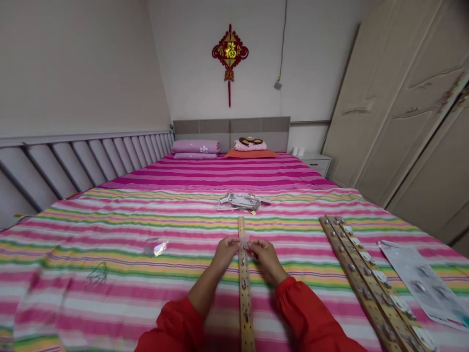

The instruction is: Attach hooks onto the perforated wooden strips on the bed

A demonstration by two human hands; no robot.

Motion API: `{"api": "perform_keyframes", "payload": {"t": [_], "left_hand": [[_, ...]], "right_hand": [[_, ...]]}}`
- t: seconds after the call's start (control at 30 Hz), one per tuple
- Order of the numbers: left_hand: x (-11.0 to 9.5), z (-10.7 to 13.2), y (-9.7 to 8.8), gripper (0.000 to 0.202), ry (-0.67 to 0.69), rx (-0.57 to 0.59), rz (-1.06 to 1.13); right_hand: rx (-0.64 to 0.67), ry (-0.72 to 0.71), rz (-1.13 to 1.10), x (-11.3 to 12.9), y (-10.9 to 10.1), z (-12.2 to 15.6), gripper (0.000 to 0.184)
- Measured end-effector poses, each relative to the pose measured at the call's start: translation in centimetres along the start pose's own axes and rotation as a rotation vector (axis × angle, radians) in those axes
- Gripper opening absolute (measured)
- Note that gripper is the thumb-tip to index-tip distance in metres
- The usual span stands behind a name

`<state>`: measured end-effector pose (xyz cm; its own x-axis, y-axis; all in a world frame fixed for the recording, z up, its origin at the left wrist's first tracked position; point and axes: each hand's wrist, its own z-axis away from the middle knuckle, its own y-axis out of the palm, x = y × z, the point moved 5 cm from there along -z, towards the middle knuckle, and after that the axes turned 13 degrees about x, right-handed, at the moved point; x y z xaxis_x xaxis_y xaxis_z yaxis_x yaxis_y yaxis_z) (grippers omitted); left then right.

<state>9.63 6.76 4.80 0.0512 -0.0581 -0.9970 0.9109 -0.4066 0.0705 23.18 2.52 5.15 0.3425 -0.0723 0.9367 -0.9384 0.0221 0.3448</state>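
A narrow wooden strip point(243, 271) with rows of small holes lies lengthwise on the bed in front of me. Several small shiny metal pieces, perhaps rings, sit along it, one of them a metal piece point(246, 314) near the close end. Over its upper part, my left hand point(227, 248) pinches the edge of a small clear plastic piece point(244, 238). From the other side my right hand point(262, 249) closes thumb and finger at the same spot, beside a shiny bit on the strip. What lies between its fingertips is too small to make out.
Further right lie more wooden strips point(351, 266) bearing metal pieces and white tags, beside a clear plastic package point(421, 281). Plastic packets point(242, 200) lie beyond my hands. Leftward are a shiny plastic scrap point(160, 248) and a tangled thin cord point(97, 275). Striped cloth point(120, 313) covers the bed.
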Motion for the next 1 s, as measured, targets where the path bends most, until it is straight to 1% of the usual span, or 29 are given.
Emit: {"api": "perform_keyframes", "payload": {"t": [0.2,0.4,0.63,0.8,1.0], "left_hand": [[1.4,-1.9,-0.4,0.012,-0.027,-0.075,-0.033],[2.1,-2.9,-0.7,0.006,-0.06,-0.12,-0.09],[2.0,-3.1,-0.9,0.004,-0.077,-0.151,-0.182],[2.7,-3.2,-1.3,0.009,-0.104,-0.183,-0.24],[3.6,-3.7,-1.5,0.015,-0.13,-0.212,-0.289]], "right_hand": [[-0.029,0.005,0.081,-1.6,-0.7,-2.2,0.018],[-0.074,-0.021,0.181,-2.7,-1.6,-3.5,0.014],[-0.099,-0.048,0.279,-3.5,-2.3,-4.0,0.015],[-0.1,-0.036,0.299,-4.3,-2.6,-4.3,0.016],[-0.109,-0.018,0.275,-4.6,-2.9,-4.4,0.017]]}}
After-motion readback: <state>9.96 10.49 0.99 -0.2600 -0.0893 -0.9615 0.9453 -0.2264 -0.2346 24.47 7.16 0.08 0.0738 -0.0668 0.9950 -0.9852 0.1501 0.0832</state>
